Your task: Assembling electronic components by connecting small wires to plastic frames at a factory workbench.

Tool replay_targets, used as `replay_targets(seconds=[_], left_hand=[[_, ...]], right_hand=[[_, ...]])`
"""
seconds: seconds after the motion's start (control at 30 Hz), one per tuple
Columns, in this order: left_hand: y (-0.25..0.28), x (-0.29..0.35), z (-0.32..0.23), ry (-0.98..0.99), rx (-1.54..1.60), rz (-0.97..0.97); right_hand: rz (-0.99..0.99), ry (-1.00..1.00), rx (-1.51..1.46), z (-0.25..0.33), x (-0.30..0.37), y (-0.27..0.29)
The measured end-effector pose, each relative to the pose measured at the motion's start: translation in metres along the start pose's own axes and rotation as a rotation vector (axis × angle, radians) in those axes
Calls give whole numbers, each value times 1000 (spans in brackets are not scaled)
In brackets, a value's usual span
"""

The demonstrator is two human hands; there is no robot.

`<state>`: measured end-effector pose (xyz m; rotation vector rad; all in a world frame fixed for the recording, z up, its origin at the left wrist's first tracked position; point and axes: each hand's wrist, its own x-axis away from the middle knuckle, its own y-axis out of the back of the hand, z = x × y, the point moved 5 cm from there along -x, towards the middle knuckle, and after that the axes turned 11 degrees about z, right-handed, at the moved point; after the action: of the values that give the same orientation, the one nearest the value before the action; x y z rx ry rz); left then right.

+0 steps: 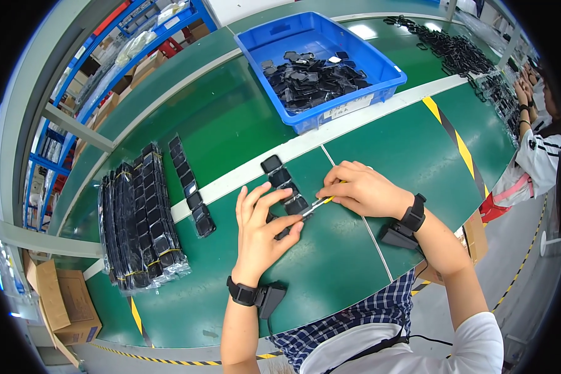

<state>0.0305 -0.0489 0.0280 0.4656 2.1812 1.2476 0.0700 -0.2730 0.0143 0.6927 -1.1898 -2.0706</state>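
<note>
A strip of black, rounded-square pieces in clear film lies on the green table in front of me. My left hand is spread over its lower part, with fingertips resting on the strip and the thumb beside the index finger. My fingers cover part of the lowest pieces. In my right hand is a slim yellow-handled tool with a silver, blade-like front; its exact kind is unclear. That metal front meets the strip right by my left index fingertip. Each wrist wears a black strap with a small box.
A blue bin of loose black pieces stands at the back. Stacked film-wrapped strips lie left, beside a single strip. Black parts are heaped far right, near another person. An open carton sits lower left.
</note>
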Motion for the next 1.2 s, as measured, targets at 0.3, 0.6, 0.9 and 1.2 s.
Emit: replay_targets(seconds=[0.3,0.6,0.9,1.2], left_hand=[[-11,-7,21,139,17,-74],[-13,-9,19,147,45,-17],[-15,-11,22,168,103,-6],[-17,-11,24,181,120,-5]], right_hand=[[54,25,-50,5,0,3],[75,16,-91,6,-3,-2],[14,45,-57,9,-7,-3],[6,76,-45,5,-11,-3]])
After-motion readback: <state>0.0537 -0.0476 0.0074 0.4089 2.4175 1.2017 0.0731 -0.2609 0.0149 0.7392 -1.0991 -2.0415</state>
